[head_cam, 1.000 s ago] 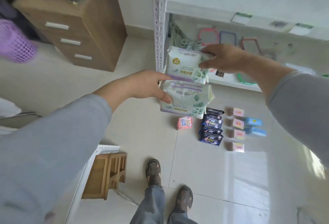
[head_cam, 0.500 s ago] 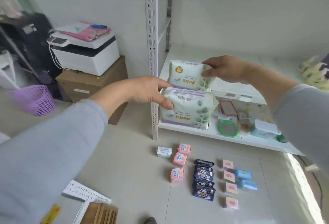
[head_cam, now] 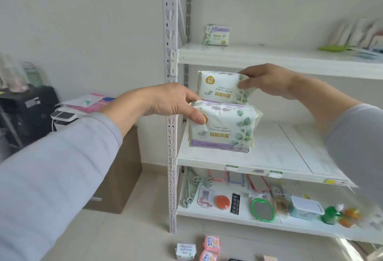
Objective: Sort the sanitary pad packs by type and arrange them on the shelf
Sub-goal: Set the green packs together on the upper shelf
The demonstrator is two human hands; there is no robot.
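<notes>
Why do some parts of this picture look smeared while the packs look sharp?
Head view: the two leaf-print packs, upper and lower, read crisply; the left sleeve and the top shelf's right-end items are motion-blurred; the wide lens bows the shelf post.

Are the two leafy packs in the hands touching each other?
Touching. The head view shows the upper pack sitting directly on the lower pack, no gap.

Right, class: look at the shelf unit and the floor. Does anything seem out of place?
Yes. Several small packs lie on the floor below the shelf unit instead of on a shelf. One matching leafy pack stands alone on the upper shelf, apart from the two in hand.
</notes>
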